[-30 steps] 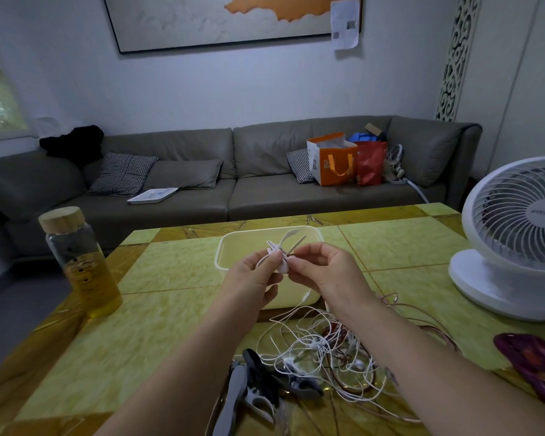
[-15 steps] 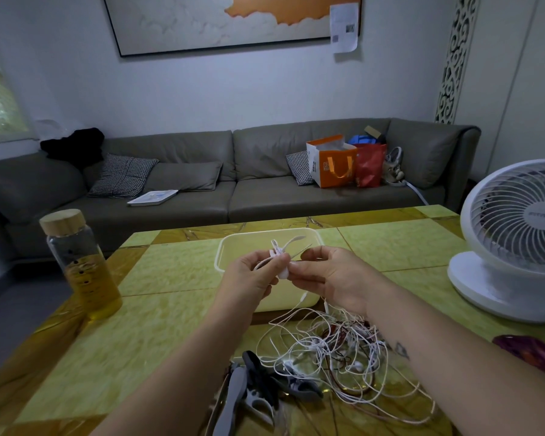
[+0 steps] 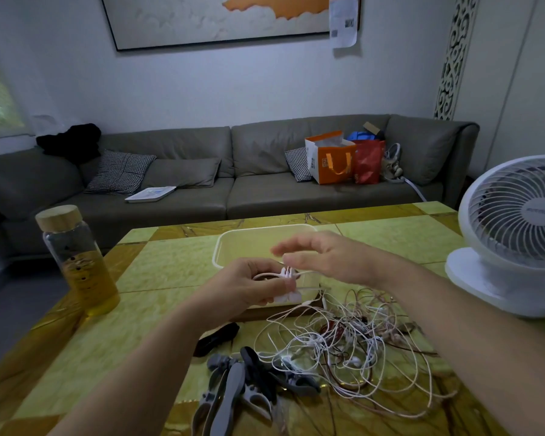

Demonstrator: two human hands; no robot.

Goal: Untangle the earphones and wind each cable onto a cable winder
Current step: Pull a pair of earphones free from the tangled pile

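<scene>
Here left hand [image 3: 249, 289] grips white winder [image 3: 288, 286]; right hand [image 3: 326, 258] hovers, fingers spread.

A cork-capped bottle [image 3: 76, 262] of amber liquid stands left on the yellow table [image 3: 170, 265], a white fan [image 3: 513, 228] right.

And here they are: left hand [image 3: 249, 287] and right hand [image 3: 328, 259], both bare, forearms bare too, right up to the frame edge (right fingertips [image 3: 280, 248] blurred, so finer detail is lost).
</scene>
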